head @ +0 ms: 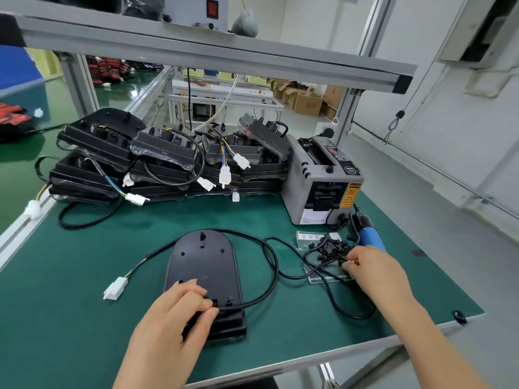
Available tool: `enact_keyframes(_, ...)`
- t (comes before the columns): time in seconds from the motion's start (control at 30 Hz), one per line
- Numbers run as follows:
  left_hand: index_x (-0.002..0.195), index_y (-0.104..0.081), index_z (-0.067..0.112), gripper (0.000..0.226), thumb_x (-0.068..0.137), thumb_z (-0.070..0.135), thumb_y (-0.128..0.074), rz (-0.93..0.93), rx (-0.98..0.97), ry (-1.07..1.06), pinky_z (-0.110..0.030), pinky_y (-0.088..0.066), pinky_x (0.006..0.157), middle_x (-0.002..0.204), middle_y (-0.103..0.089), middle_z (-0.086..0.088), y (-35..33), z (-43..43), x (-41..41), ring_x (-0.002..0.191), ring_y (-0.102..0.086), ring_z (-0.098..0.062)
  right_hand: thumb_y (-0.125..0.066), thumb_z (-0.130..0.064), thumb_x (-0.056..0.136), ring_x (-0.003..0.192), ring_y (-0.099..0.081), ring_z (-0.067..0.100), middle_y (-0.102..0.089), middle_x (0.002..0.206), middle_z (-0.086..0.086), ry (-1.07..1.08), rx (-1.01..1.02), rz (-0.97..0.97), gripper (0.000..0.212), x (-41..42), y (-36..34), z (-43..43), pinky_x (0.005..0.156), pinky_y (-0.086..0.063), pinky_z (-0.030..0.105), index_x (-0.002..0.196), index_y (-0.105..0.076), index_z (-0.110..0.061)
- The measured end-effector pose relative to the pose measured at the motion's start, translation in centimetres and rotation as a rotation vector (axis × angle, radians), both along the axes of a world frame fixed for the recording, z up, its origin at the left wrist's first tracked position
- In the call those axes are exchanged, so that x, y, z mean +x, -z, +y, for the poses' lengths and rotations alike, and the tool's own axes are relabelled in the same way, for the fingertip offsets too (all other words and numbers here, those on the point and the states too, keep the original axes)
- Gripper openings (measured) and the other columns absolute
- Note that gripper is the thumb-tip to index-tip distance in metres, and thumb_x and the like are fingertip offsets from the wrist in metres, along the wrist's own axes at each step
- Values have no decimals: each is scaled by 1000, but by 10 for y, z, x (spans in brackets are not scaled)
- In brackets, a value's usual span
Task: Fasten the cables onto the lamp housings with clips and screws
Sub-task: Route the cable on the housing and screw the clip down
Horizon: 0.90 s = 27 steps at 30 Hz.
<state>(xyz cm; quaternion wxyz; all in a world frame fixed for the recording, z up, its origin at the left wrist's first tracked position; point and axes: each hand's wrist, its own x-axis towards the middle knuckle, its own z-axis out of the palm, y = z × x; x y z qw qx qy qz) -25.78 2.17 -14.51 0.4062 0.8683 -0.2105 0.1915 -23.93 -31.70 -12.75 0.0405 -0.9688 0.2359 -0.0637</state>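
Lamp housing [203, 272]: one is laid flat on the green mat [84, 276] in front of the person. Its long axis runs away from the person, with the rounded end far and the squared end near.
Cable [276, 269]: one is looped to the right of the housing and round its far end, ending in one white connector [115, 287] on the mat at the left.
Left hand [174, 318]: the cable is pinched by curled fingers against the housing's near end, and that end is partly hidden by the hand.
Right hand [370, 268]: the fingertips are drawn together at the near edge of the clip pile [330, 247]. Whether a clip is held cannot be told.
Clips: they are small, black and heaped, so they cannot be counted.
Stacked housings [168, 161]: many are piled at the back with cables and white connectors, overlapped so that no exact count can be made.
Screwdriver [370, 237]: one with a blue handle is laid beyond the right hand, partly hidden by it.
Grey machine [323, 181]: one is set at the back right.
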Motion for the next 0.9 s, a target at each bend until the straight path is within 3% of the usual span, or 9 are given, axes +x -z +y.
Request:
enact_keyframes(0.13,68,-63,25,24,73,9,-80,-7,4,-20,-15,-42,85,99,-58,23,-1,0,-1,106,-52,7,-58,-37,89,75,-51,16,-53,83,-6,-11,-4,-39,18,11,5,5,56,-35,27,86,-63,-21)
enact_keyframes(0.23,67,-64,25,26,68,6,-80,12,16,-34,-24,-42,82,97,-59,23,-2,0,-1,106,-53,5,-55,-34,91,75,-50,16,-53,79,-8,-14,-26,-65,13,10,8,5,56,-36,28,83,-60,-25)
enact_keyframes(0.37,67,-63,25,27,68,5,-81,22,17,-22,-21,-42,80,93,-60,24,-3,1,-2,106,-52,6,-54,-36,91,72,-50,15,-49,77,-10,-33,-66,-68,13,5,11,5,57,-38,27,80,-55,-28)
enact_keyframes(0.5,67,-62,26,25,70,8,-79,46,-5,-2,-1,-38,74,99,-58,24,-2,1,-1,110,-48,13,-49,-26,93,67,-49,17,-50,77,-7,-32,-132,-63,14,5,13,8,55,-40,27,84,-58,-22)
enact_keyframes(0.63,67,-62,26,26,70,7,-80,44,-3,-7,-12,-40,82,102,-57,25,-1,1,-1,108,-50,10,-45,-14,91,62,-48,19,-50,75,-5,10,-166,-39,14,4,15,10,55,-44,27,83,-56,-18)
enact_keyframes(0.77,67,-61,28,27,70,8,-79,52,-13,-4,-1,-37,81,103,-57,26,0,2,0,110,-48,13,-50,-24,91,60,-43,18,-42,66,-5,-4,-159,-45,21,4,15,10,50,-35,28,72,-43,-17)
enact_keyframes(0.9,67,-62,27,27,70,7,-79,38,-2,-6,-16,-39,82,101,-57,26,-1,1,0,108,-50,10,-47,-20,92,63,-46,21,-47,72,-3,11,-163,-63,14,7,14,11,53,-36,27,78,-46,-15)
